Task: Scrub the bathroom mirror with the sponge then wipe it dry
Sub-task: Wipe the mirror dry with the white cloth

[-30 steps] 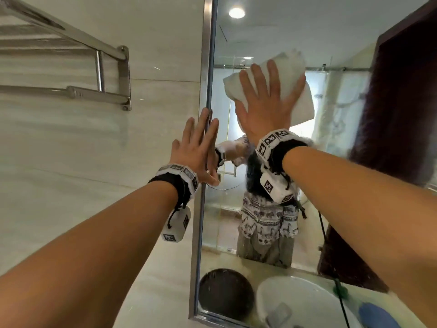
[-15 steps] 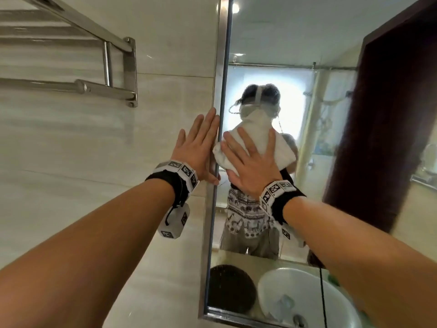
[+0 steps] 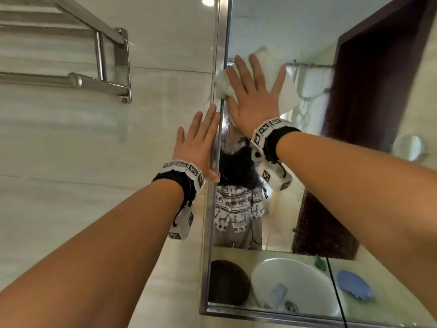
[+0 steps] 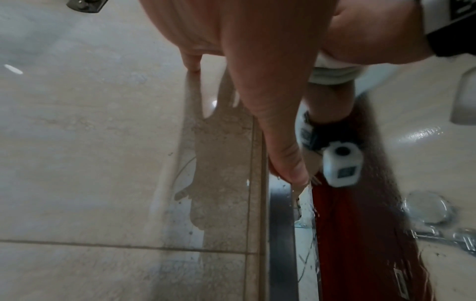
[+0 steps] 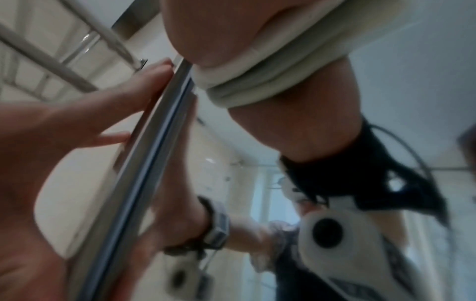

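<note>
Right hand (image 3: 254, 98) presses cloth (image 3: 287, 84) on mirror (image 3: 307, 31).

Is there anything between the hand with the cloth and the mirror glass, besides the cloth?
No, nothing visible. The right hand lies flat, fingers spread, pressing the white cloth straight against the mirror, with the cloth's left end at the metal frame. The left hand rests beside it on the frame and wall tile, out of the way.

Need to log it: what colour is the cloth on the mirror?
White cloth, clearest in the head view.
</note>
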Available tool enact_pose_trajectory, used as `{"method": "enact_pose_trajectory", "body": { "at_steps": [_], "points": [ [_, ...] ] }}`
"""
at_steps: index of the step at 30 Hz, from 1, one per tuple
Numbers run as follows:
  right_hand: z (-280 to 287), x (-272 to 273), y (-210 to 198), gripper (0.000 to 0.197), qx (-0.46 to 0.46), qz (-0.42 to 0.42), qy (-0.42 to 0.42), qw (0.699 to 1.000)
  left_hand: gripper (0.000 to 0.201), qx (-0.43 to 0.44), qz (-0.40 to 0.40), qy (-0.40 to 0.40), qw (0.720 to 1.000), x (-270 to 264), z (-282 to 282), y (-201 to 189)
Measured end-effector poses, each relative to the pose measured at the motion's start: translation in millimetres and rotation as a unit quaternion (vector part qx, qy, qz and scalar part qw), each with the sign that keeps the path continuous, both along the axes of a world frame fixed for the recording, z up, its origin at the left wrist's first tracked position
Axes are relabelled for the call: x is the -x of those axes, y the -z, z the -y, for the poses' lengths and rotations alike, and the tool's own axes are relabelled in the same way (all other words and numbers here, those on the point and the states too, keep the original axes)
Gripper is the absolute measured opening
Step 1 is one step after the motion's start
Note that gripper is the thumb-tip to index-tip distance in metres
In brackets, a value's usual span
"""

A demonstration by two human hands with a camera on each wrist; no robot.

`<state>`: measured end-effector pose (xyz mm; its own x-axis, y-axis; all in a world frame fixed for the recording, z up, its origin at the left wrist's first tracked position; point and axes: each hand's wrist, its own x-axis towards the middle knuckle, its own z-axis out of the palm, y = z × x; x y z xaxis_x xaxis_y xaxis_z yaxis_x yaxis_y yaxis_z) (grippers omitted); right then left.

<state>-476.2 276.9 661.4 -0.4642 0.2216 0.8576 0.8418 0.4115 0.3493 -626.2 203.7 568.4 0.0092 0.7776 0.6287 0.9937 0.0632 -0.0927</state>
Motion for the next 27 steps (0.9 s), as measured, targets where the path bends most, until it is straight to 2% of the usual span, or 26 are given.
{"method": "enact_pose_trajectory", "body": {
  "at_steps": [4, 7, 12, 15, 20, 24, 27],
  "points": [
    [0.6, 26.0, 41.4, 0.063, 0.029, -0.111, 0.009, 0.993, 0.164, 0.001, 0.002, -0.003, 1.000, 1.9, -0.9, 1.2],
    [0.2, 26.0, 83.8, 0.065, 0.044, -0.094, 0.015, 0.994, 0.160, 0.000, -0.002, -0.012, 1.000, 1.1, 0.3, 4.9],
    [-3.0, 1.4, 146.4, 0.069, 0.044, 0.025, 0.000, 0.999, 0.150, -0.038, 0.027, 0.017, 0.999, 3.3, 5.6, 31.5],
    [2.3, -12.5, 194.1, 0.072, 0.056, 0.095, 0.014, 0.994, 0.153, -0.005, -0.013, 0.007, 1.000, 5.9, 6.6, 62.2],
    [-4.5, -38.3, 273.1, 0.075, 0.059, 0.229, -0.013, 0.972, 0.153, 0.025, 0.003, -0.019, 1.000, -4.3, 2.0, 86.3],
    [-12.3, -59.7, 288.7, 0.072, 0.036, 0.367, -0.051, 0.928, 0.165, 0.040, 0.003, -0.053, 0.998, -10.1, 2.8, 85.7],
    [-12.0, -69.5, 275.2, 0.075, 0.025, 0.405, -0.073, 0.911, 0.168, 0.044, 0.006, -0.062, 0.997, -13.2, 4.8, 84.3]
  ]
}}
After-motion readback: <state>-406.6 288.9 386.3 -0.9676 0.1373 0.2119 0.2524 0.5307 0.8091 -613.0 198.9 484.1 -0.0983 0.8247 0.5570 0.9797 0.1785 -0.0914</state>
